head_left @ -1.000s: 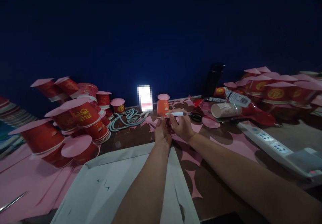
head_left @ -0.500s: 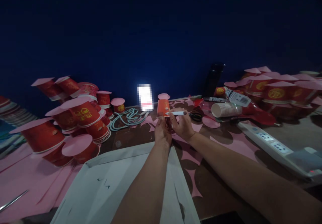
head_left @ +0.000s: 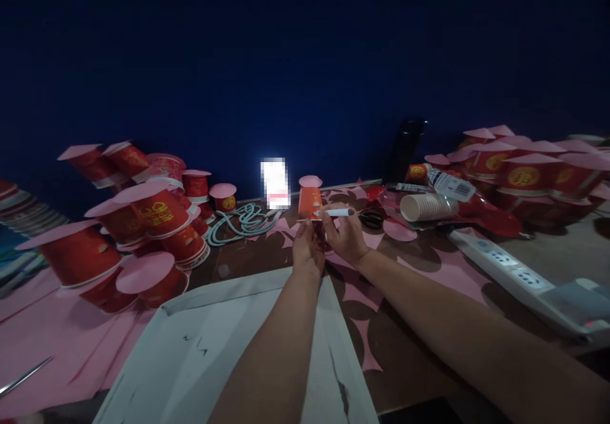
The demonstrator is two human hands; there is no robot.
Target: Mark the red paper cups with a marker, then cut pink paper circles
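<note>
My left hand [head_left: 309,247] is closed on the lower rim of a red paper cup [head_left: 309,200], held upside down above the far end of the white board. A round pink paper disc [head_left: 310,182] tops this cup. In my right hand [head_left: 344,233] is a white marker pen [head_left: 337,212], gripped between thumb and fingers and lying almost level. Its tip points left and meets, or nearly meets, the cup's side. Whether there is a fresh mark under the tip I cannot make out.
Red cups with pink discs [head_left: 159,211] crowd the left, and more [head_left: 524,173] fill the right. Ahead lie a coiled pale cable [head_left: 243,222] and a bright blurred screen [head_left: 274,182]. A power strip [head_left: 515,268], stacked white cups [head_left: 424,208] and black scissors [head_left: 370,219] are to the right.
The marker has tilted slightly towards level, its tip staying by the cup's right side. Both hands keep almost the same place, and the cup stays in the left hand.
</note>
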